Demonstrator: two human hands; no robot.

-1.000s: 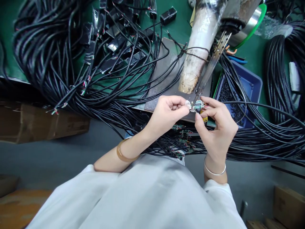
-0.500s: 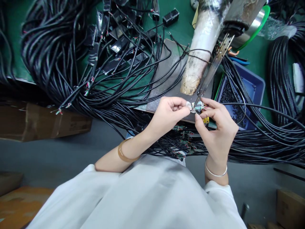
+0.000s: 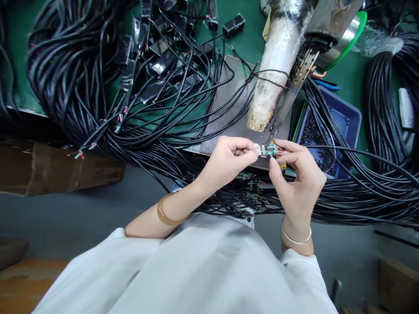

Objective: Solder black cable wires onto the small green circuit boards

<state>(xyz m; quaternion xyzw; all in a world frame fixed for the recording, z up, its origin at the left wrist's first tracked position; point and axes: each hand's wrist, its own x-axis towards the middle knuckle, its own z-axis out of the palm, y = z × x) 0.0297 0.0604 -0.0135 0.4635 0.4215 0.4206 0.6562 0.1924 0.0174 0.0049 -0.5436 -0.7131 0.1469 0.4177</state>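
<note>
My left hand [image 3: 229, 159] is closed in a pinch on a small white piece [image 3: 257, 149] at the left end of a small green circuit board [image 3: 270, 150]. From the right, my right hand [image 3: 298, 172] has thumb and fingers closed about the board, where coloured wires and a black cable [image 3: 347, 147] lead away. A short thin silvery wire shows by the right thumb tip. Above, a soldering iron [image 3: 290, 98] points down, its tip at the board's upper edge; whether they touch I cannot tell.
A white, scorched tube [image 3: 266, 93] stands left of the iron. Bundles of black cables [image 3: 75, 78] cover the left and the table's front edge. A blue tray [image 3: 352, 124] with small black pieces sits right. Several other boards [image 3: 253, 196] hang below my hands. A green-rimmed reel [image 3: 355, 41] stands behind.
The board has turned so more of its face shows, and it sits slightly lower relative to the iron's tip. My left hand has moved slightly left; both hands keep their pinch.
</note>
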